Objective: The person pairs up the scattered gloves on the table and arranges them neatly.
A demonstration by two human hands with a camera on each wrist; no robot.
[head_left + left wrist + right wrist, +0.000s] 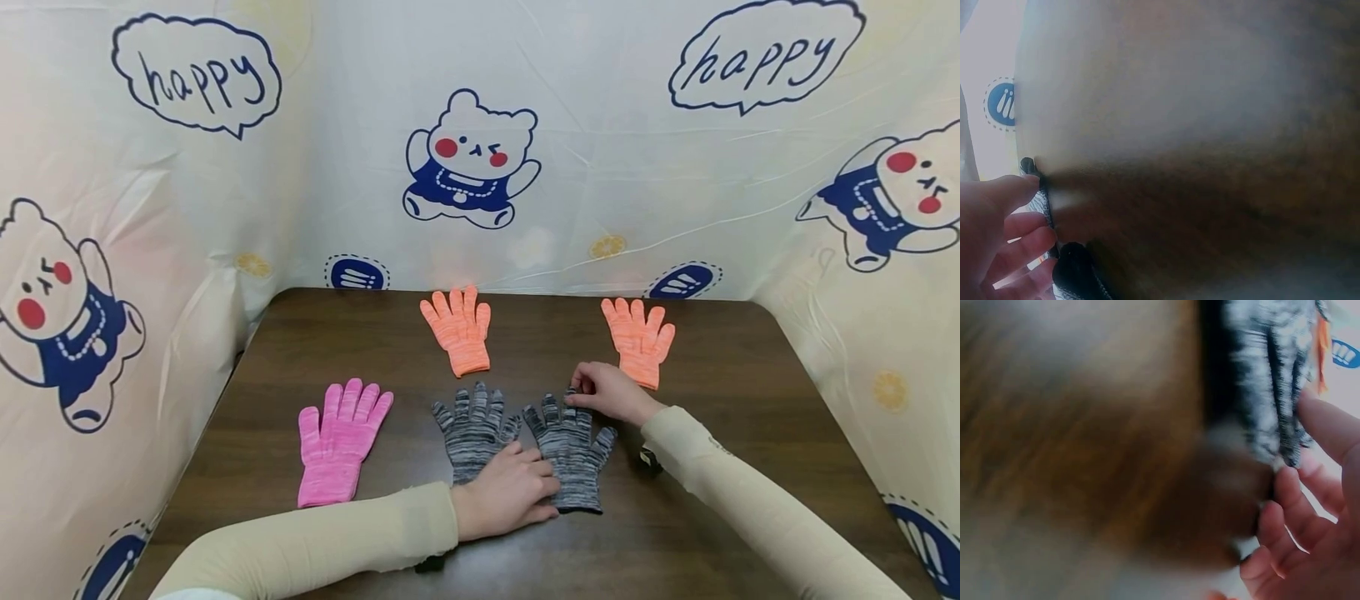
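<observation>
Two grey-and-black striped knit gloves lie side by side, fingers pointing away. My left hand [510,492] lies across the lower part of the left grey glove [471,435], its fingertips on the near edge of the right grey glove [573,462]. In the left wrist view, the thumb of the left hand [994,234] is beside a black cuff edge. At the far end of the right grey glove, my right hand [609,393] pinches one of its fingertips. The right wrist view has the fingers of the right hand [1310,519] around the striped knit tips.
A pink glove [341,442] lies flat on the left of the dark wooden table [247,433]. Two orange gloves lie near the back edge, one in the middle [460,333] and one to the right [639,340], just behind my right hand. A printed white cloth [585,183] surrounds the table.
</observation>
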